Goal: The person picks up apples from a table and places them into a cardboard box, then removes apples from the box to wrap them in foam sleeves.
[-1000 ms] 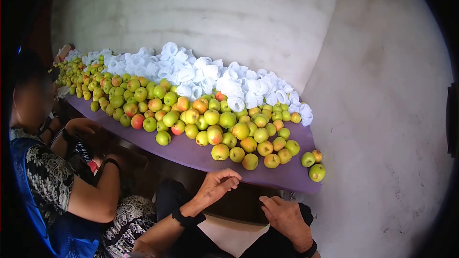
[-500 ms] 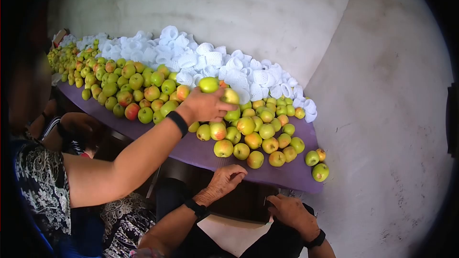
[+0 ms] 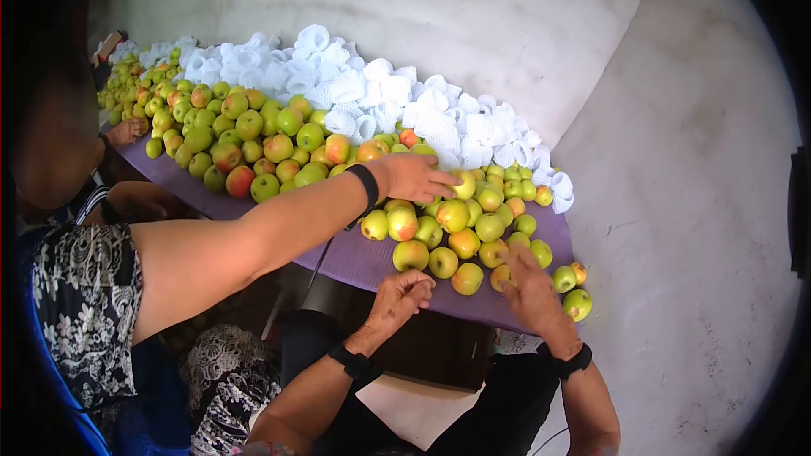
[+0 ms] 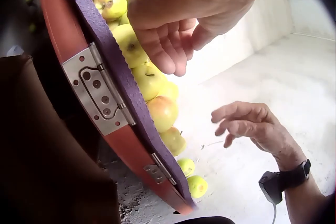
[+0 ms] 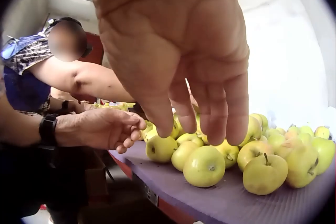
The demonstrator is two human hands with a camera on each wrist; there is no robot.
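Yellow-green apples [image 3: 249,125], some blushed red, lie heaped on a purple-covered table [image 3: 355,257]. My left hand [image 3: 397,300] hangs at the table's near edge, fingers loosely curled, nothing in it. Over the right end of the pile reaches my right hand [image 3: 537,295], fingers spread and loosely bent. In the right wrist view its fingertips [image 5: 211,132] hang close over the front apples, with a green apple [image 5: 203,166] just below them. Another person's hand [image 3: 412,177] stretches across from the left, its fingers at a yellow apple [image 3: 463,185].
White foam net sleeves [image 3: 338,80] are heaped behind the apples along the wall [image 3: 473,25]. A metal hinge [image 4: 100,90] sits on the table's red edge. The other person's arm [image 3: 253,241] crosses the near left part of the table.
My right hand has risen from my lap to the apples; the left has barely moved. The other person's arm has come in from the left, carried apples over the pile, and moved right.
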